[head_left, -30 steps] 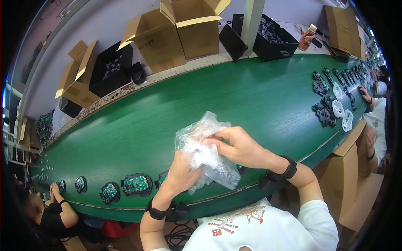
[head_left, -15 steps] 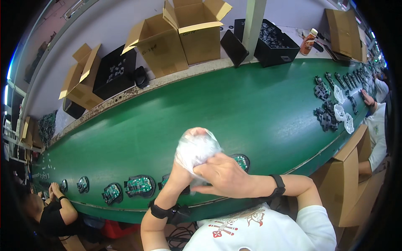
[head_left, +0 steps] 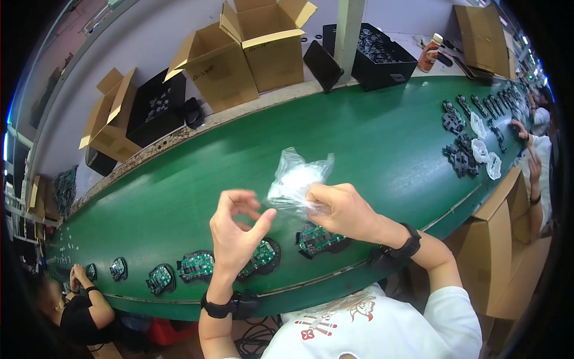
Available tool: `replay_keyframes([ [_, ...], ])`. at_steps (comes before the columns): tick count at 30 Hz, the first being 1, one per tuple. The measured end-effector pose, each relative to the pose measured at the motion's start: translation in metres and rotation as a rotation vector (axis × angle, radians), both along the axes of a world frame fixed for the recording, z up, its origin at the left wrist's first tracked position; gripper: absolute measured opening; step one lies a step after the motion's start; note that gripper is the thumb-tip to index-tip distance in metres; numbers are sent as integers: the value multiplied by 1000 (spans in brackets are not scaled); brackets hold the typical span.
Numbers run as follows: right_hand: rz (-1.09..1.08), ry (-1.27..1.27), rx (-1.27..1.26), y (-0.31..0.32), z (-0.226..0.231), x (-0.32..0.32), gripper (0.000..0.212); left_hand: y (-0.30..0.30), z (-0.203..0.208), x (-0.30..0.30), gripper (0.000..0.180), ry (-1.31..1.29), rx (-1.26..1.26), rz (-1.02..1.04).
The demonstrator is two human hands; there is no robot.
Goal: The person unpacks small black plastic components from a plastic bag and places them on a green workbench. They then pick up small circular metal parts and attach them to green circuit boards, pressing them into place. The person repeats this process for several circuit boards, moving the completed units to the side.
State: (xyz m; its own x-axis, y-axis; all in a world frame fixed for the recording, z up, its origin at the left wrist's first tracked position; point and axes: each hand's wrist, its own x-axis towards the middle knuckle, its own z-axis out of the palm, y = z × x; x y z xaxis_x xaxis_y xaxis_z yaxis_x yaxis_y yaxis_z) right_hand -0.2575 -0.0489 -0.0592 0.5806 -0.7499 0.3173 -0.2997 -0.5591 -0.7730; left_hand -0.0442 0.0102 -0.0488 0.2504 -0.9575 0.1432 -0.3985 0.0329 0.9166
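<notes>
A clear plastic bag (head_left: pixel 297 181) with white contents that I cannot make out is pinched at its near edge by my right hand (head_left: pixel 344 210). It is held above the green belt. Just left of the bag is my left hand (head_left: pixel 235 232), its fingers apart and slightly blurred, holding nothing. A green circuit board in a black housing (head_left: pixel 323 240) lies below my right hand. Another such board (head_left: pixel 263 258) sits by my left wrist, partly hidden behind that hand.
More boards (head_left: pixel 196 266) form a row to the left along the green belt (head_left: pixel 233 161). Cardboard boxes (head_left: pixel 221 66) and a black bin (head_left: pixel 385 63) stand on the far ledge. Black parts (head_left: pixel 460 157) and white pieces lie right. Co-workers sit at both sides; an open carton (head_left: pixel 496 251) stands near right.
My left hand has let go of the bag and drawn back left, its fingers opening. The bag, bunched up before, now spreads out from my right hand, which has shifted right.
</notes>
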Motion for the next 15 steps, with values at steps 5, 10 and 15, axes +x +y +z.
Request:
replay_keyframes([
  [5,32,-48,127,0,10,5,16,-1,-11,0,12,-131,13,-268],
  [10,-210,116,-237,-17,-19,4,14,4,-7,-14,12,-280,-226,-579],
  [15,71,-222,360,-12,-22,6,23,9,-8,-25,45,-519,-392,-483],
])
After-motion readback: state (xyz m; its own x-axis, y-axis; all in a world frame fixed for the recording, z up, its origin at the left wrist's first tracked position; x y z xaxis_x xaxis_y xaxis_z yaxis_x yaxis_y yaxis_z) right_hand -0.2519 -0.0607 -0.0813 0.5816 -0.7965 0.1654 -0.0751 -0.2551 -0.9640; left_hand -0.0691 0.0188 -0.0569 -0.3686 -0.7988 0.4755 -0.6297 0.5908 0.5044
